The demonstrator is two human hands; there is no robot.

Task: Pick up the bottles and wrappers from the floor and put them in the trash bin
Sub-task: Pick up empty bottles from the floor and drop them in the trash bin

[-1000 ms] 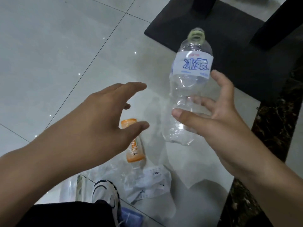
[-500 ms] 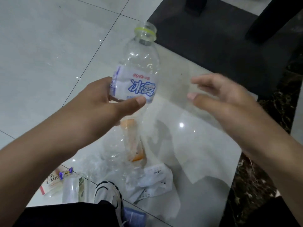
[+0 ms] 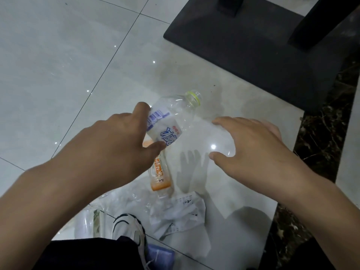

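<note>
Left hand [image 3: 116, 145] grips the clear bottle [image 3: 171, 115] by its label; right hand [image 3: 251, 145] hovers spread, holding nothing.

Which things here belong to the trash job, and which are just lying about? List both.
Job:
- clear bottle, gripped by the left hand
- orange bottle on the floor
- white wrapper
- blue packet
- right hand, empty
(No bin in view.)

Just there:
- shoe
- black base
</note>
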